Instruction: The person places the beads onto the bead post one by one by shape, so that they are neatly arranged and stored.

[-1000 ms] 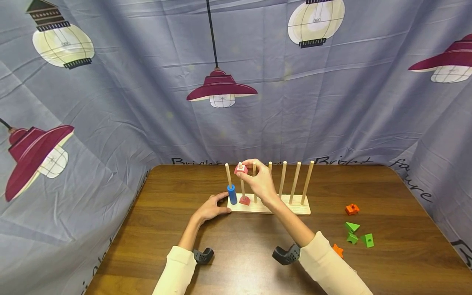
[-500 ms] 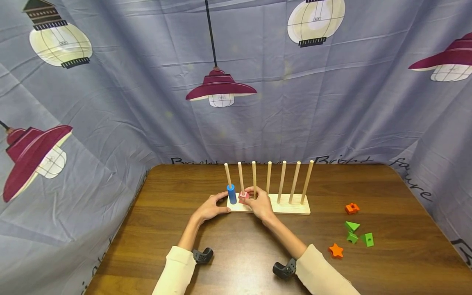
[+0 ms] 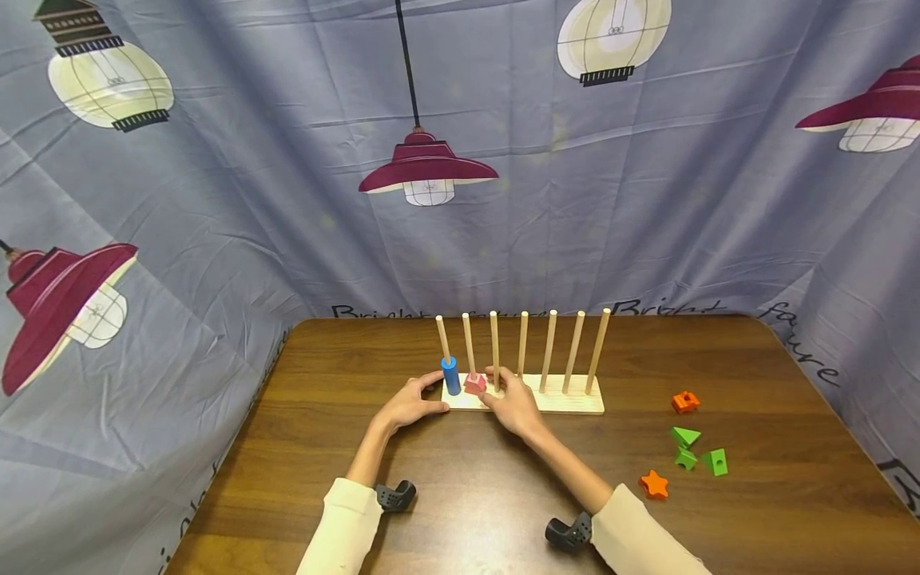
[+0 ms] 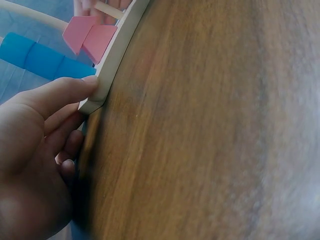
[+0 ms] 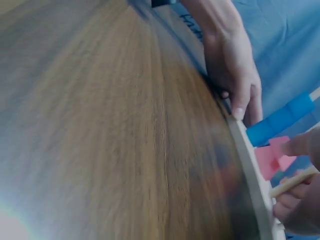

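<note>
At lower centre of the head view, two pink blocks [image 3: 474, 385] sit on the second peg [image 3: 469, 345]. Your left hand [image 3: 406, 402] grips the wooden board [image 3: 584, 401]; your right hand's [image 3: 514, 404] fingers stand apart, contact unclear. Advised: steady the board, press straight down. Only the left wrist view shows the upper block turned against the lower.

Table [image 3: 474, 487]: brown wood, dark grain, glare on near part. Curtain [image 3: 460, 255]: grey-blue, creased, behind table and along its left and right sides. Printed on curtain: maroon lamps [image 3: 429, 169], one above table's far edge; pale lanterns [image 3: 614, 32], higher above table; black lettering [image 3: 624, 308] along table's far and side edges.
</note>
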Available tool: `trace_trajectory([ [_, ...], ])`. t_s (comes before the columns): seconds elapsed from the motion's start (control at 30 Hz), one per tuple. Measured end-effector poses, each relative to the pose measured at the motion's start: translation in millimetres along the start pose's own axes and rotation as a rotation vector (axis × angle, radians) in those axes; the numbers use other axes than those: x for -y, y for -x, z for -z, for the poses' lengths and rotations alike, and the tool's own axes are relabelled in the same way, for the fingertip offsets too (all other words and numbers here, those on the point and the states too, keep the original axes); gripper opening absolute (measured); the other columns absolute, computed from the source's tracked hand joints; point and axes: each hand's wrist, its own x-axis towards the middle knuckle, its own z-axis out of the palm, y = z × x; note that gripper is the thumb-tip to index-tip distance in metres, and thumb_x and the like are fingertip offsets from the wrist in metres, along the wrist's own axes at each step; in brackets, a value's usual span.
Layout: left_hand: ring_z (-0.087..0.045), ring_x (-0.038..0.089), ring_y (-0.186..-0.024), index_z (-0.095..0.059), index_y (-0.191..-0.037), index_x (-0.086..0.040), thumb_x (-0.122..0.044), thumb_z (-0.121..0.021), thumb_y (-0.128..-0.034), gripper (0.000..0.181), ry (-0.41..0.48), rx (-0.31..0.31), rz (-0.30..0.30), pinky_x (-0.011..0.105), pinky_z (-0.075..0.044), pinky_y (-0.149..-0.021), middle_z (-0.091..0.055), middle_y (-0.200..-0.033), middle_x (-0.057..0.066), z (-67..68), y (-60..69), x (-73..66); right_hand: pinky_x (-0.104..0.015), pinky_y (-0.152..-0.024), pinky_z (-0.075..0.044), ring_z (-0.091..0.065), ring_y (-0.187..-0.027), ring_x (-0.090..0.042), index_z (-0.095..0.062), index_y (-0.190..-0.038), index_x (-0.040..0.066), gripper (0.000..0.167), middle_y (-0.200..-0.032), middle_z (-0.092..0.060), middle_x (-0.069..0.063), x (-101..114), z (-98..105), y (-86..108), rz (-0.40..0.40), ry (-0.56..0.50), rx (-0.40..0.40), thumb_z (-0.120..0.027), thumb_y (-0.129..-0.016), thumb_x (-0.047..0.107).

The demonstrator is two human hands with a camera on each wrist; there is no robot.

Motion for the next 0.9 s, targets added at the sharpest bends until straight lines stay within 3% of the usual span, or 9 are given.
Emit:
trace_trajectory([
  [0.1,-0.042,0.037,-0.125,-0.050,-0.147,-0.005,-0.017,-0.079,-0.0845,0.070,-0.007,0.002,0.006,0.057,-0.034,-0.103,-0.049,-0.133,0.021,-0.5,-0.1,0.5,-0.056,-0.108,-0.032,-0.047,-0.130,-0.043,-0.050,-0.141,-0.004,0.058,-0.136,-0.056,-0.025,-0.8,13.0,12.4,0.021,0.067,0.049,-0.072,-0.089,0.010],
  [0.23,-0.042,0.035,-0.124,-0.049,-0.147,-0.006,-0.018,-0.079,-0.0846,0.070,-0.012,0.007,0.009,0.056,-0.035,-0.104,-0.050,-0.133,0.019,-1.6,-0.8,2.1,-0.055,-0.106,-0.036,-0.049,-0.129,-0.042,-0.052,-0.140,-0.001,0.055,-0.135,-0.058,-0.023,-5.6,38.1,32.6,0.081,0.131,0.084,-0.072,-0.091,0.010],
  [0.33,-0.042,0.036,-0.125,-0.049,-0.147,-0.006,-0.018,-0.079,-0.0848,0.070,-0.010,0.008,0.005,0.057,-0.035,-0.104,-0.049,-0.133,0.020,-1.8,-0.7,1.3,-0.053,-0.100,-0.044,-0.057,-0.121,-0.040,-0.058,-0.134,0.001,0.046,-0.130,-0.062,-0.021,-10.3,62.3,48.8,0.125,0.143,0.072,-0.072,-0.092,0.009],
  [0.47,-0.042,0.037,-0.125,-0.048,-0.148,-0.005,-0.017,-0.078,-0.0856,0.070,-0.010,0.008,0.009,0.057,-0.034,-0.104,-0.049,-0.134,0.020,-1.6,0.3,-0.5,-0.048,-0.092,-0.050,-0.064,-0.112,-0.037,-0.065,-0.125,0.002,0.035,-0.123,-0.066,-0.017,-18.2,96.5,70.9,0.159,0.170,-0.015,-0.073,-0.091,0.006],
  [0.67,-0.043,0.035,-0.125,-0.049,-0.148,-0.006,-0.018,-0.078,-0.0858,0.070,-0.018,0.008,0.006,0.056,-0.035,-0.104,-0.050,-0.133,0.018,-1.7,0.1,1.5,-0.042,-0.081,-0.055,-0.068,-0.101,-0.037,-0.067,-0.120,0.003,0.029,-0.114,-0.069,-0.018,-37.2,141.8,115.1,0.083,0.239,-0.172,-0.073,-0.092,0.010],
  [0.9,-0.042,0.036,-0.125,-0.049,-0.147,-0.005,-0.018,-0.078,-0.0857,0.069,-0.016,0.001,-0.002,0.058,-0.034,-0.104,-0.050,-0.133,0.019,-0.1,1.0,1.5,-0.045,-0.079,-0.055,-0.066,-0.099,-0.042,-0.068,-0.119,0.002,0.035,-0.114,-0.068,-0.022,-56.9,161.3,157.9,-0.033,0.358,-0.235,-0.077,-0.089,0.019],
])
